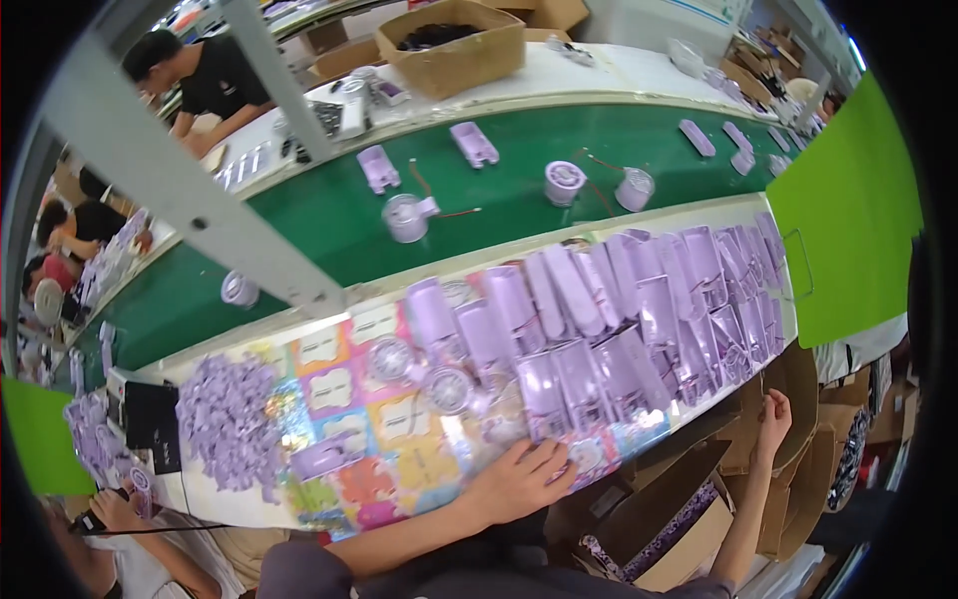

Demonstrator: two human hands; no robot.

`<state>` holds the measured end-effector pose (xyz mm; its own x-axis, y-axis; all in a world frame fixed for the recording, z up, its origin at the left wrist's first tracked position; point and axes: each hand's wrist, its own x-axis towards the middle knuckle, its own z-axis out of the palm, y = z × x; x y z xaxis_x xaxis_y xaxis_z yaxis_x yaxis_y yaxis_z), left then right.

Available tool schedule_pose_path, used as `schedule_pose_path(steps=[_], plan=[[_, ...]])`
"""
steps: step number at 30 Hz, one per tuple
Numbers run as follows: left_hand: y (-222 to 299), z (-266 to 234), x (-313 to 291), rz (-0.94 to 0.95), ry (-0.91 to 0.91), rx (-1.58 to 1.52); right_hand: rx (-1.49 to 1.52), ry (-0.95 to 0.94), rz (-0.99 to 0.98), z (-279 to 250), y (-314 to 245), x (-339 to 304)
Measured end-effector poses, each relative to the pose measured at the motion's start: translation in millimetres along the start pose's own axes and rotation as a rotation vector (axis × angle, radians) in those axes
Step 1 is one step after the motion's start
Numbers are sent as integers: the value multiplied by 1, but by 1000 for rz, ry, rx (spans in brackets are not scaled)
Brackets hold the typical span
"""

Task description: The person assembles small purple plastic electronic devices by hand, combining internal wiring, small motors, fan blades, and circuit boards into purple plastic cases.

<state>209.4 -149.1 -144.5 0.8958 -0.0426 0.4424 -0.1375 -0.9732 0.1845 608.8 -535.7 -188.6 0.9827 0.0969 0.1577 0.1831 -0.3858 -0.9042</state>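
My left hand (521,481) lies on the near edge of the worktable, its fingers slightly spread and apparently empty. Just beyond its fingertips stand rows of light purple plastic housings (571,379), many leaning on one another. Close by are round purple fan units (449,389) on a colourful printed sheet (399,449). My right hand (771,427) is raised beside the table's right front edge, its fingers pinched together. A thin line shows above those fingertips, too small to name.
Beyond the table runs a green conveyor belt (329,235) carrying purple parts and wired fans. Small purple pieces (232,419) lie heaped at left. Open cardboard boxes (689,544) sit below right. A metal post (200,190) crosses the left. At lower left, a co-worker's hand (115,509) grips a dark tool.
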Motion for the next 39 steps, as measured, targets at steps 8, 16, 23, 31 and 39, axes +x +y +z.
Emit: schedule_pose_path(steps=[8, 16, 23, 31, 39], plan=[[-10, -44, -39, 32, 399, -139, -272, -306, -914, 164, -255, -186], [-207, -205, -103, -487, 635, 326, 55, -901, -979, 314, -273, -345], [-365, -197, -190, -1200, 12, 540, -141, -786, -940, 351, -275, -386], [-285, -241, -168, -927, 325, -27, 100, -760, -851, 360, -305, -384], [-134, -264, -189, -735, 512, -381, -167, -1184, -1072, 472, -357, -439]])
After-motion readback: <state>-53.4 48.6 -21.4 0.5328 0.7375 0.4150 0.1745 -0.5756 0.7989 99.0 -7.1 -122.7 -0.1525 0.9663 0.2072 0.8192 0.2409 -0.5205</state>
